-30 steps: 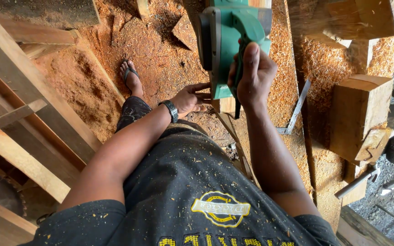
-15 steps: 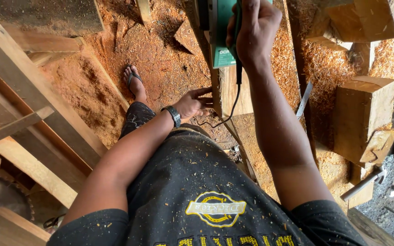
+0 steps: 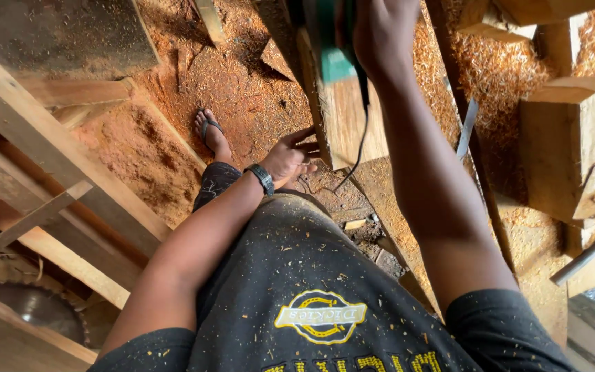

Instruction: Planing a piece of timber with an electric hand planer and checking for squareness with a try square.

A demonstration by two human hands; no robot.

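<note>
- Green power planer sits on the wooden plank, up at the top edge
- Your right hand is wrapped round its handle
- Your left hand, fingers loosely spread, steadies the plank's near end

Two hands are seen: one left hand and one right hand. One green power planer is counted, with one black cord hanging from it. One plank is being worked. One wristwatch is worn. One foot in one sandal is seen on the sawdust. One circular saw blade is counted at lower left. Two large wooden blocks are counted at right, one nearer and one at the top edge. One metal bar is seen between plank and blocks.
</note>
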